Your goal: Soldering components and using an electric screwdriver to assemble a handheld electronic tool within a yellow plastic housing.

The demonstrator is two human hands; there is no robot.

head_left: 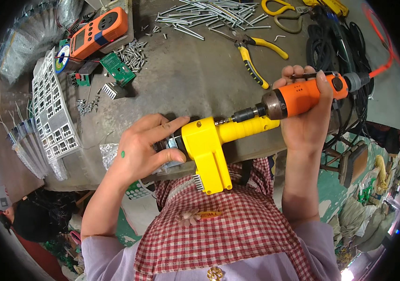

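At the bench's near edge, my left hand grips the dark end of a yellow plastic power-tool body. Its ribbed handle points right, and a block with metal fins hangs toward my apron. My right hand is wrapped round an orange pneumatic screwdriver, fingers near its lever. The bit reaches left to the housing's side, just above the ribbed handle; whether it sits in a screw is too small to tell. From the screwdriver's rear fitting a red air hose runs off to the upper right.
Yellow-and-black pliers lie beyond the screwdriver. Long screws are heaped at the far edge, short screws beside a green circuit board. An orange meter and a label sheet are at left, black cables at right.
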